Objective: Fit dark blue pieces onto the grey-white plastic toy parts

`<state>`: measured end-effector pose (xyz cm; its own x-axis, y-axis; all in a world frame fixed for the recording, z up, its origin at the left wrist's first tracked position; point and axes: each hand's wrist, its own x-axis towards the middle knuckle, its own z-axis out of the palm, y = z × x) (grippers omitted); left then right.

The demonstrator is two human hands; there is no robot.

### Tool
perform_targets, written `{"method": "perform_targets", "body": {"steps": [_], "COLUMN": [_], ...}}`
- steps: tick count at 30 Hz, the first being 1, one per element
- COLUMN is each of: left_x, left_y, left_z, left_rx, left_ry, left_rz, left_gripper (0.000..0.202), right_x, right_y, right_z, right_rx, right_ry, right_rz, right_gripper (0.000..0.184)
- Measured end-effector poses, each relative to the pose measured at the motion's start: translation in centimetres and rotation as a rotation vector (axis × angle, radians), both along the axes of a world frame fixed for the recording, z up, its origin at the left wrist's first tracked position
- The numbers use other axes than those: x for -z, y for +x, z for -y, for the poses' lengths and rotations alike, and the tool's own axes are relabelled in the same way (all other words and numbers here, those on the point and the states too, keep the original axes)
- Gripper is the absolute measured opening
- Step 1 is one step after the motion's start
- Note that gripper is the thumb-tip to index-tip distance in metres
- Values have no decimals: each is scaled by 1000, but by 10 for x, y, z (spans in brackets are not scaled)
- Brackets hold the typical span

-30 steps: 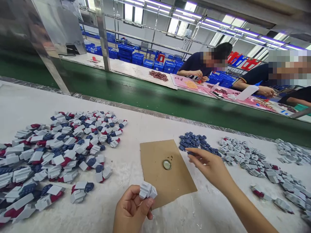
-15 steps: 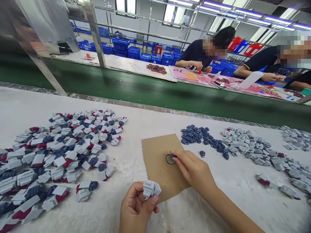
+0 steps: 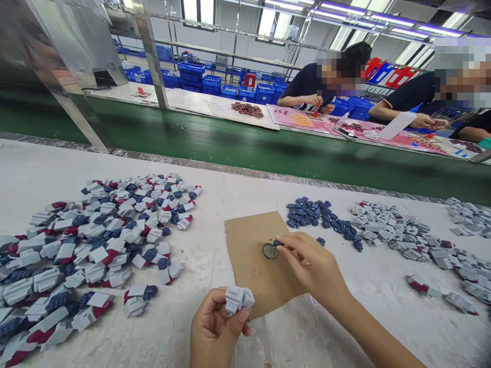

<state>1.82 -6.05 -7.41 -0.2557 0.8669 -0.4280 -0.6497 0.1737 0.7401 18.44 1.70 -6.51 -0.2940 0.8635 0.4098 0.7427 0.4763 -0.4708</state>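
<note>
My left hand (image 3: 215,327) is closed around a small grey plastic part (image 3: 238,298), held up at the near edge of the table. My right hand (image 3: 312,266) reaches over a brown cardboard sheet (image 3: 249,266) and pinches a small dark blue piece (image 3: 276,243) right beside a metal bottle cap (image 3: 269,250) that lies on the cardboard. A heap of loose dark blue pieces (image 3: 312,214) sits just beyond the cardboard.
A large pile of grey, blue and red assembled parts (image 3: 95,245) covers the table's left side. Grey parts (image 3: 399,235) spread along the right. A green conveyor belt (image 3: 245,148) runs behind the table. Two people work at a far bench with pink mats (image 3: 307,122).
My right hand drew back from the blue heap to the bottle cap, now pinching a blue piece. The left hand stayed put with its grey part.
</note>
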Motion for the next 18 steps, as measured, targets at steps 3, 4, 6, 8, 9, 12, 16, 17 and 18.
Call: {"method": "perform_targets", "body": {"steps": [3,4,6,8,9,12,16,17,18], "left_x": [-2,-3,-5,-7,-9,-13,-20,-21,-23], "left_y": [1,2,3,5,6,8,9,9,9], "left_z": [1,1,3,3,4,3,3,3,3], "left_rx": [-16,-12,-3,-14,-23,-36,-48,-54,-59], "left_ry": [-26,-35,-44,-42,-39,-40,-60,-66,-70], "left_rz": [-4,-7,-13,-13,-12,4,21,28,37], "left_gripper": [29,30,31,31,31,29,32,32,33], "right_x": [-20,-26,-35,-41,-43,-45,-48,-50,-52], "right_y": [-3,-5,-9,-12,-13,-14,-15,-16,-17], "right_z": [7,10,16,22,24,30,36,38,39], "right_rx": [160,189,202,181,167,130,95,76,56], "right_ry": [-299,-436,-688,-862,-912,-981,-1012,-1018,-1019], "right_rz": [-353,-468,-632,-735,-771,-832,-885,-894,-894], "right_gripper": [17,19,24,27,27,26,25,23,22]}}
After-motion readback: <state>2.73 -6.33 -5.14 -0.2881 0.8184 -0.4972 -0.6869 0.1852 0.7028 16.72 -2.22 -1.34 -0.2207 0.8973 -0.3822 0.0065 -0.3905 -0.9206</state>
